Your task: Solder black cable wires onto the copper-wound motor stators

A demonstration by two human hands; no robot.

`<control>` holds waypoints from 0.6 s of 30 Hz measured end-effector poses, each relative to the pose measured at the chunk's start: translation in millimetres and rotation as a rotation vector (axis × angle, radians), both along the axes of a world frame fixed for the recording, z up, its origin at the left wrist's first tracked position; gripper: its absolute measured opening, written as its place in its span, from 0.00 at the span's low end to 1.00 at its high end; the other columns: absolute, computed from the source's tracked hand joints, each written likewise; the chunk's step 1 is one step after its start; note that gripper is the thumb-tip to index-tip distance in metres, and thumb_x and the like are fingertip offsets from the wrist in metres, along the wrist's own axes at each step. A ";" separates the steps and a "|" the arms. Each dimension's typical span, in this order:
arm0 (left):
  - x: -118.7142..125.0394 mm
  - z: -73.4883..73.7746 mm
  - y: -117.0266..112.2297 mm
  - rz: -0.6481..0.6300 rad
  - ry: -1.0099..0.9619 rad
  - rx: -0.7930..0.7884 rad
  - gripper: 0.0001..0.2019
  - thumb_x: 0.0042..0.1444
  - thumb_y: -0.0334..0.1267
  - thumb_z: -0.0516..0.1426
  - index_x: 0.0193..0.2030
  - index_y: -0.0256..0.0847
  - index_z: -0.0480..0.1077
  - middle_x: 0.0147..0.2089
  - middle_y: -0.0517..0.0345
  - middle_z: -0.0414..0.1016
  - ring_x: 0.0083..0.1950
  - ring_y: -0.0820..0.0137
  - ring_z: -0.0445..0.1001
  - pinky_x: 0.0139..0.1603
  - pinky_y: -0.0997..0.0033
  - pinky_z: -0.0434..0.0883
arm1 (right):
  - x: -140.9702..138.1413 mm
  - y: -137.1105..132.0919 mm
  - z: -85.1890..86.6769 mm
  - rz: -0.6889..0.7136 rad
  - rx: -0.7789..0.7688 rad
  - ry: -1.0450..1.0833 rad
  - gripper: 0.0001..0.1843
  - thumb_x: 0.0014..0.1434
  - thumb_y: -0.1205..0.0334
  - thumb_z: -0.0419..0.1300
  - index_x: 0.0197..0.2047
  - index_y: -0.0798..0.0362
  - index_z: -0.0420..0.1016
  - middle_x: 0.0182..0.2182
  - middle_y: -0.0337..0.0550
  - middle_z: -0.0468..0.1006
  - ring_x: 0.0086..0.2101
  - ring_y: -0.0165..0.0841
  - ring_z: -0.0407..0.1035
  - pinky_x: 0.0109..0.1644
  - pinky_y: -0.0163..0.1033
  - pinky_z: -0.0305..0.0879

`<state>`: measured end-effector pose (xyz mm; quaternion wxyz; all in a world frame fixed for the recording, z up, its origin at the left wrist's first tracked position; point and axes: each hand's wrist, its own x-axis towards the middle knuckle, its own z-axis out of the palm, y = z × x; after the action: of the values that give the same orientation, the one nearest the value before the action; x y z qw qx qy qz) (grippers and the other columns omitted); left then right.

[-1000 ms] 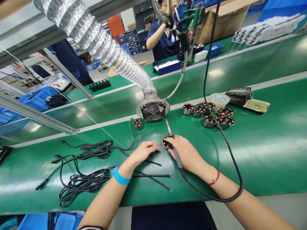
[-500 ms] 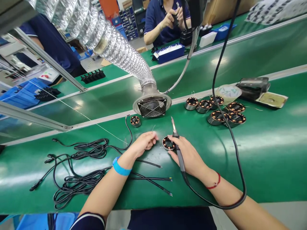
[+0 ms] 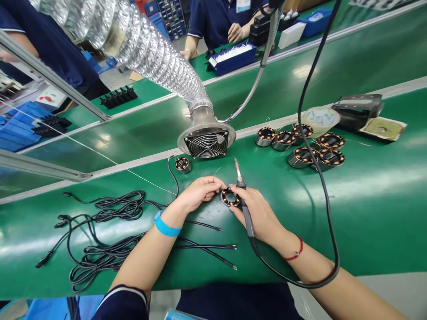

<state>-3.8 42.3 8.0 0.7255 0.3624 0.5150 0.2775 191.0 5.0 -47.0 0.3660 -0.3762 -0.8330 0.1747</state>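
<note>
My right hand (image 3: 258,213) is closed around a soldering iron (image 3: 247,213), its metal tip pointing away from me. Thumb and fingers of that same hand also grip a motor stator (image 3: 230,203), a ring with copper windings. Close against the stator's left edge, my left hand (image 3: 205,193) is pinched, and a thin wire end (image 3: 217,171) sticks up beyond its fingers. A long pale solder wire (image 3: 133,171) runs from the upper left towards this hand; whether both are one wire is hidden. Beyond my left hand stands another stator (image 3: 183,165) beside a black cable end.
A fume extractor fan (image 3: 210,144) hangs on a foil duct just ahead. Several stators (image 3: 302,157) stand at the right. Coiled black cables (image 3: 100,255) lie at the left, their stripped ends reaching below my hands. A co-worker's hand (image 3: 235,33) shows across the bench.
My left hand has moved right, up to the stator's edge. My right hand keeps its hold on the iron and stator. The co-worker's hands have lowered and parted.
</note>
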 end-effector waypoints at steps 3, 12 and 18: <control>-6.9 0.9 -9.7 -0.028 0.097 0.043 0.23 0.45 0.55 0.65 0.29 0.37 0.65 0.21 0.70 0.54 0.20 0.84 0.46 0.21 0.78 0.40 | 0.4 0.6 -0.1 -0.004 -0.015 -0.008 0.24 0.64 0.65 0.56 0.62 0.48 0.57 0.50 0.53 0.77 0.48 0.45 0.74 0.49 0.56 0.72; -13.9 12.1 -15.4 -0.109 0.265 0.172 0.12 0.47 0.44 0.61 0.27 0.35 0.71 0.25 0.63 0.67 0.26 0.78 0.57 0.28 0.75 0.54 | -1.3 -1.1 1.4 -0.014 -0.011 -0.012 0.24 0.65 0.64 0.55 0.62 0.50 0.56 0.49 0.53 0.76 0.46 0.43 0.73 0.47 0.52 0.72; -4.0 2.2 -10.7 -0.163 0.135 0.165 0.11 0.48 0.43 0.60 0.28 0.35 0.72 0.26 0.60 0.69 0.28 0.76 0.63 0.32 0.74 0.60 | -1.6 -0.9 2.1 -0.004 0.014 -0.032 0.23 0.66 0.64 0.54 0.62 0.50 0.56 0.48 0.53 0.77 0.45 0.43 0.74 0.45 0.52 0.74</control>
<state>-7.8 31.6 10.3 0.6771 0.4793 0.5071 0.2340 189.4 4.2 -44.9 0.3556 -0.3779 -0.8393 0.1620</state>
